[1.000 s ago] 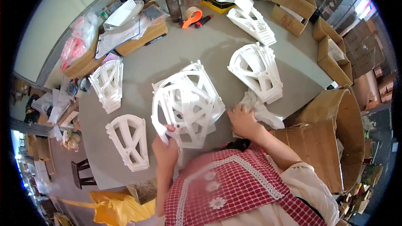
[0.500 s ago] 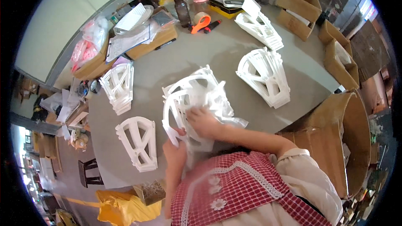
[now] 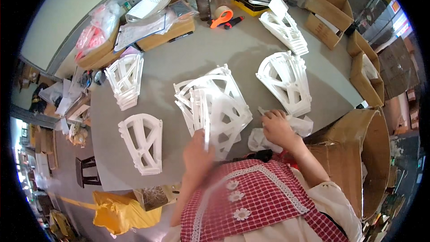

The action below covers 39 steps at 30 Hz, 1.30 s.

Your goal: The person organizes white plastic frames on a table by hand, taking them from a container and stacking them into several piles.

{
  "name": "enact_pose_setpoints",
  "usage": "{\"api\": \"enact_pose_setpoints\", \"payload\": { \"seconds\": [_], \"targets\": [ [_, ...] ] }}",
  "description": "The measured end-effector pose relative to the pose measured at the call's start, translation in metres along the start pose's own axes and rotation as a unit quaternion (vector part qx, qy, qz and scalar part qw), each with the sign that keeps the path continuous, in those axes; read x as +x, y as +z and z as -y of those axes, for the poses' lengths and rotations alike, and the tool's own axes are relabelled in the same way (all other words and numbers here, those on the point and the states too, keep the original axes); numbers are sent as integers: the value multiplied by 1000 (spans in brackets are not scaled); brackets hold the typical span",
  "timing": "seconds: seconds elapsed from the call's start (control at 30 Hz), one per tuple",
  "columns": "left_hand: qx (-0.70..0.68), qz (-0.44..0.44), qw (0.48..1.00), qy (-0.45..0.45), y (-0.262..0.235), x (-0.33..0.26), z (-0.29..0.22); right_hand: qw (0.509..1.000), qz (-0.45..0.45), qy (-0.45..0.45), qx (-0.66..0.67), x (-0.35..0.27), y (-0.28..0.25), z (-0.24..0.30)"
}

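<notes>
My left hand (image 3: pixel 198 154), somewhat blurred, is closed on the lower end of a white plastic fan-shaped frame (image 3: pixel 196 103), which stands nearly edge-on. Behind and beside it, a loose pile of the same white frames (image 3: pixel 233 107) lies on the grey table, some overlapping at different angles. To the right, near the table's front edge, my right hand (image 3: pixel 278 130) grips a crumpled clear plastic bag (image 3: pixel 302 126); its fingertips are bent into the film. What the bag holds, if anything, cannot be made out.
Stacked white frames stand at left (image 3: pixel 125 80), front left (image 3: pixel 142 143), right (image 3: pixel 286 83) and far right (image 3: pixel 284 31). Toward the back are a dark bottle (image 3: pixel 203 2), an orange tape dispenser (image 3: pixel 221 18) and a clipboard (image 3: pixel 141 33). A large cardboard box (image 3: pixel 347 152) flanks my right arm.
My right hand has moved right, off the central pile, taking the clear plastic bag along. The frame in my left hand has turned from face-on to nearly edge-on.
</notes>
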<state>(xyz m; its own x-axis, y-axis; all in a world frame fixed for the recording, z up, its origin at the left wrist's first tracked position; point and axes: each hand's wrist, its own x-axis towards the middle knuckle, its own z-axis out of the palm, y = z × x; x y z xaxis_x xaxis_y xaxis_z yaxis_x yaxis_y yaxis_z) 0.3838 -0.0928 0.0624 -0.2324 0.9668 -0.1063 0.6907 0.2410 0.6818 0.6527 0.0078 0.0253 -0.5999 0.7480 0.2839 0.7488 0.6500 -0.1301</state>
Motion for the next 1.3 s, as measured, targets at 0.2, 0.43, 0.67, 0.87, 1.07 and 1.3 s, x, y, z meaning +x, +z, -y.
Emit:
{"api": "enact_pose_setpoints", "payload": {
  "seconds": [0.2, 0.43, 0.67, 0.87, 1.07, 1.3],
  "targets": [
    [33, 69, 987, 138, 35, 7, 8, 805, 54, 186, 561, 30, -26, 57],
    [-62, -9, 992, 109, 18, 34, 45, 691, 17, 316, 649, 39, 27, 32],
    [-84, -29, 995, -48, 22, 56, 105, 714, 51, 297, 633, 41, 63, 15],
    [-79, -38, 994, -69, 38, 58, 99, 962, -62, 147, 220, 40, 81, 23],
    [-185, -197, 962, -46, 17, 47, 91, 922, -88, 184, 330, 48, 44, 29],
    [-175, -387, 896, -128, -79, 29, 182, 885, -106, 213, 401, 28, 27, 9]
  ]
}}
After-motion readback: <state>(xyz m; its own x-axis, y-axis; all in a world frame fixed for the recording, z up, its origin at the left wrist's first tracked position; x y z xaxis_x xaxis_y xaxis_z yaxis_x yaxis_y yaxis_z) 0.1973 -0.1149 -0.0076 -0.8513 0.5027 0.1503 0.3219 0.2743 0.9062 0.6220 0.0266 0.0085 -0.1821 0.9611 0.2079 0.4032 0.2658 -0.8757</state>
